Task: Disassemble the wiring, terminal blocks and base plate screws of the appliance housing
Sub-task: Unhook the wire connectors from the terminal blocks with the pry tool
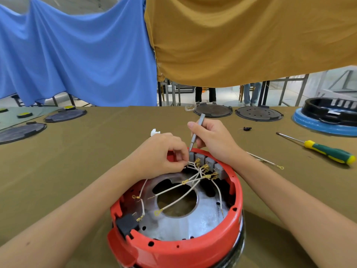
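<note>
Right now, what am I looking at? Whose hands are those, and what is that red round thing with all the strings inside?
The picture comes from a camera worn on a person's head, looking down at their own two hands. The red round thing is an appliance housing, standing open on a table covered with olive cloth. The "strings" are white wires with small gold metal ends. They run to grey terminal blocks at the far rim.

The left hand pinches wires by the blocks. The right hand holds a thin grey screwdriver, tip pointing down at the blocks.

Also on the table: a green and yellow screwdriver, a loose wire, dark round lids and a blue and black appliance part. Blue cloth and mustard cloth hang behind.
</note>
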{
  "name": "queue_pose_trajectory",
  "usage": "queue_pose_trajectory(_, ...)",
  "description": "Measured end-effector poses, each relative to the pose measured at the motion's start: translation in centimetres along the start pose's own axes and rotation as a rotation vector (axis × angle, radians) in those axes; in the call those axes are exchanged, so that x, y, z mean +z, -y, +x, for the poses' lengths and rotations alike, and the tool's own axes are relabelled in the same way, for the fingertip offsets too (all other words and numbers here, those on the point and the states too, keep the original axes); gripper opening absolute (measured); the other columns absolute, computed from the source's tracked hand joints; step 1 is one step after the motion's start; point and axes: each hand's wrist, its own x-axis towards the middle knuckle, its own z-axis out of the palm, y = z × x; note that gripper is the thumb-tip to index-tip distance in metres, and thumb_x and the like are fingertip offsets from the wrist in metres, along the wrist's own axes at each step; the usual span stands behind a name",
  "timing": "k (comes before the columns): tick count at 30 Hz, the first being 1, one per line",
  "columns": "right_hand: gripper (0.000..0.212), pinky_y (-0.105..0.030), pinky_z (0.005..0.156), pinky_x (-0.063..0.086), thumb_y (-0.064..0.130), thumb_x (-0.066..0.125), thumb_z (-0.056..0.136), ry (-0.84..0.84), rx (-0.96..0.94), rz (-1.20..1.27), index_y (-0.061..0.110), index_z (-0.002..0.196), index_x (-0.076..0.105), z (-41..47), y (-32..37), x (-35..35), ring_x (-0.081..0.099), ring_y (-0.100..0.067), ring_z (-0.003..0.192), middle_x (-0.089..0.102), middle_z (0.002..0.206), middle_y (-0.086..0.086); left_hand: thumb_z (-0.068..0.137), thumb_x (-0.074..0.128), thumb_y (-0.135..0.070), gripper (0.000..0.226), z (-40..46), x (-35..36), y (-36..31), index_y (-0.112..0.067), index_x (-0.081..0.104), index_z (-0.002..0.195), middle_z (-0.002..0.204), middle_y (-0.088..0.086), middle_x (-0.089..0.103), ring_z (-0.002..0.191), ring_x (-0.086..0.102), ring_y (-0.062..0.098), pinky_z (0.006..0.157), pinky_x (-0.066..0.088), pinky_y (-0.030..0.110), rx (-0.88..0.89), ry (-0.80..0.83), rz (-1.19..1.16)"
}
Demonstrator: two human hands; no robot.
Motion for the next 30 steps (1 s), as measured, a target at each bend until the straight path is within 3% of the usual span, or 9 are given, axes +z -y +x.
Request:
queue_pose_trajectory(5, 0.036, -0.017, 0.051, 0.043, 0.031, 0.056, 0.101, 0.005, 0.079, 0.06, 0.011, 0.072, 0.059, 0.08, -0.24, -0.04, 0.045, -0.008, 0.048, 0.053, 0.051, 0.005, 0.079, 0.077, -0.01, 0.008, 0.0, 0.01, 0.03, -0.016, 0.073, 0.078, 0.072, -0.006, 0.067, 0.073, 0.059, 0.012, 0.074, 0.049, 0.038, 0.002, 0.006, 0.004)
queue_pose_trajectory(11, 0.037, -0.022, 0.055, 0.043, 0.033, 0.055, 0.102, -0.01, 0.044, 0.063, 0.009, 0.073, 0.058, -0.16, -0.18, -0.02, 0.045, -0.011, 0.051, 0.053, 0.053, 0.004, 0.079, 0.078, -0.01, 0.008, 0.03, -0.05, 0.04, -0.017, 0.073, 0.077, 0.072, -0.007, 0.067, 0.073, 0.06, 0.01, 0.075, 0.05, 0.038, -0.014, 0.006, -0.013)
queue_pose_trajectory(21, 0.042, -0.013, 0.05, 0.041, 0.033, 0.055, 0.102, 0.021, 0.149, 0.059, 0.012, 0.066, 0.057, 0.0, 0.08, -0.18, 0.045, -0.006, 0.045, 0.052, 0.051, 0.005, 0.077, 0.076, -0.009, 0.009, 0.1, -0.12, 0.1, -0.017, 0.072, 0.077, 0.07, -0.007, 0.067, 0.073, 0.061, 0.012, 0.079, 0.049, 0.04, -0.042, 0.019, -0.03)
queue_pose_trajectory(30, 0.036, -0.02, 0.054, 0.044, 0.032, 0.055, 0.102, -0.021, 0.031, 0.033, 0.012, 0.072, 0.059, -0.1, -0.06, 0.02, 0.045, -0.008, 0.048, 0.053, 0.05, 0.008, 0.078, 0.077, -0.011, 0.009, 0.05, 0.02, 0.12, -0.019, 0.073, 0.077, 0.072, -0.008, 0.067, 0.074, 0.059, 0.01, 0.075, 0.049, 0.036, -0.018, 0.027, -0.024)
